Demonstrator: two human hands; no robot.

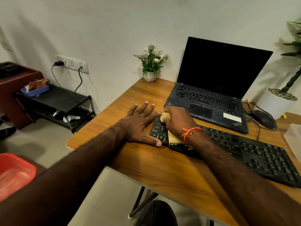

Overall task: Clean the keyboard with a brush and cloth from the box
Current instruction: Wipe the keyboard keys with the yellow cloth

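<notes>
A black keyboard (254, 154) lies slantwise on the wooden desk (162, 168). My right hand (178, 122) is closed on a yellow cloth (173, 138) and presses it onto the keyboard's left end. The cloth shows above my fingers and below my palm. My left hand (140, 124) rests flat on the desk, fingers spread, its thumb and forefinger against the keyboard's left edge. A clear plastic box (294, 137) sits at the right edge of the view. No brush is visible.
An open laptop (216, 88) stands behind the keyboard, with a black mouse (263, 119) and cables to its right. A small flower pot (150, 66) sits at the desk's back corner, a white planter (276, 103) far right. A black rack (57, 101) stands left.
</notes>
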